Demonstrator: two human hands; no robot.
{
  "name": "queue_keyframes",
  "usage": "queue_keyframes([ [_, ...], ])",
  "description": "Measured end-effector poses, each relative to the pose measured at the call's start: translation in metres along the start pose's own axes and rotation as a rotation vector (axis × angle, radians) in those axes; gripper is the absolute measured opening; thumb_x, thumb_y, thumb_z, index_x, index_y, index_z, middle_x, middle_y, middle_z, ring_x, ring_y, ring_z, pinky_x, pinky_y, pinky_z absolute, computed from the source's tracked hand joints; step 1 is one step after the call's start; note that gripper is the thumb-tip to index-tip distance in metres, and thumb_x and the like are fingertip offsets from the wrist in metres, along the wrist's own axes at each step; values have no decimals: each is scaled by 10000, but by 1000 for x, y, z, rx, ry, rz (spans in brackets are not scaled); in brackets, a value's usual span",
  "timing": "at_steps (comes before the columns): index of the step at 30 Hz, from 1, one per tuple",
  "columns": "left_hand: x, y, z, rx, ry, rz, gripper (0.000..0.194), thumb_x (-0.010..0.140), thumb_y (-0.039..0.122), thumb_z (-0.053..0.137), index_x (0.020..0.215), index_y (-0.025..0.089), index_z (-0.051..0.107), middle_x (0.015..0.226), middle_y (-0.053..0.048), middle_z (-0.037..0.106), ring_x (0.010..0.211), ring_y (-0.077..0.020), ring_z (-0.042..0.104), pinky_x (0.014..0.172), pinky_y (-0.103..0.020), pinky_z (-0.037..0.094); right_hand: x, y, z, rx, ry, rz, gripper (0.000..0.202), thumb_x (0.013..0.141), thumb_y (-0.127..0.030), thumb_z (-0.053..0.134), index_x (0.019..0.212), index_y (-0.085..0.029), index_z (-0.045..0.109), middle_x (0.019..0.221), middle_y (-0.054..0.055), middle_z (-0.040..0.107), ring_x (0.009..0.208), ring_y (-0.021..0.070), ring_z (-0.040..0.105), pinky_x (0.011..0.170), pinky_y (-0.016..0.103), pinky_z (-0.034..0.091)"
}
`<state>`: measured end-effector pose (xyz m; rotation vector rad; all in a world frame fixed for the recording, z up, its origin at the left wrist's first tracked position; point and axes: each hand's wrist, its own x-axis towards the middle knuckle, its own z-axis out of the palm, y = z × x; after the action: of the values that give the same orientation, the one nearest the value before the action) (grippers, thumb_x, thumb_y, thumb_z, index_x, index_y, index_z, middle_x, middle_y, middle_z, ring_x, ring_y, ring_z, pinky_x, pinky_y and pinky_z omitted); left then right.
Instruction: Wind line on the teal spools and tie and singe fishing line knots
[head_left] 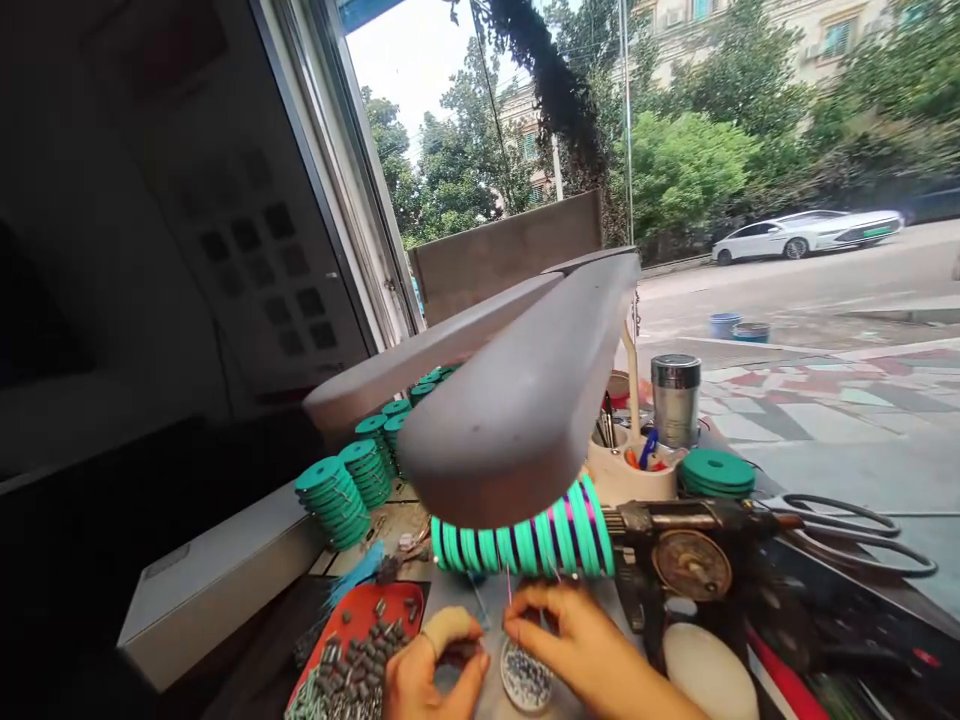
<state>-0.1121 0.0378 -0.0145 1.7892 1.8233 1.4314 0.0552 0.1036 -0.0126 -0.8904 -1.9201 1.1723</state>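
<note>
A row of green spools wound with dark and purple line lies horizontally under a grey lamp head. Below the spools, my right hand has its thumb and fingers pinched at a thin pink line, partly blurred. My left hand wears a tan wrap on one finger, and its thumb and forefinger curve toward each other near a thin line; whatever they hold is too small to make out. Between the hands sits a small round dish of tiny beads. A red tray with grey metal pieces is beside my left hand.
Stacked green spools and a white box stand at left. A metal machine, scissors, a beige tool holder and a metal canister are at right. Windows face a street with a white car.
</note>
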Motion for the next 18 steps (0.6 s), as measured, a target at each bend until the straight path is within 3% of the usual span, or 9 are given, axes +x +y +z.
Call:
queue_keyframes([
  [2, -2, 0, 0, 43, -11, 72, 172, 601, 259, 692, 768, 215, 701, 656, -3, 718, 570, -178, 653, 559, -238, 540, -1, 0, 0, 18, -14, 8, 179, 783, -227, 554, 832, -129, 696, 834, 83, 690, 820, 235, 598, 740, 314, 426],
  [7, -8, 4, 9, 144, 78, 179, 161, 699, 379, 640, 676, 221, 663, 694, -23, 655, 630, -178, 604, 610, -278, 498, -4, -9, -2, 12, -80, -48, 159, 771, -186, 552, 773, -130, 700, 774, 64, 696, 750, 209, 596, 682, 276, 404],
  [14, -14, -1, 13, 109, 104, 140, 330, 774, 490, 529, 635, 212, 640, 660, -12, 610, 622, -158, 571, 606, -254, 436, -5, -11, -1, 17, -66, -66, 178, 782, -182, 522, 816, -139, 691, 794, 66, 681, 776, 210, 591, 698, 281, 414],
  [18, -16, 1, 11, 68, 117, 118, 333, 754, 498, 555, 615, 206, 635, 638, -1, 600, 565, -139, 539, 554, -232, 415, -7, -10, 0, -6, -78, -24, 258, 653, -45, 548, 858, -123, 686, 773, 65, 667, 757, 202, 593, 699, 278, 430],
])
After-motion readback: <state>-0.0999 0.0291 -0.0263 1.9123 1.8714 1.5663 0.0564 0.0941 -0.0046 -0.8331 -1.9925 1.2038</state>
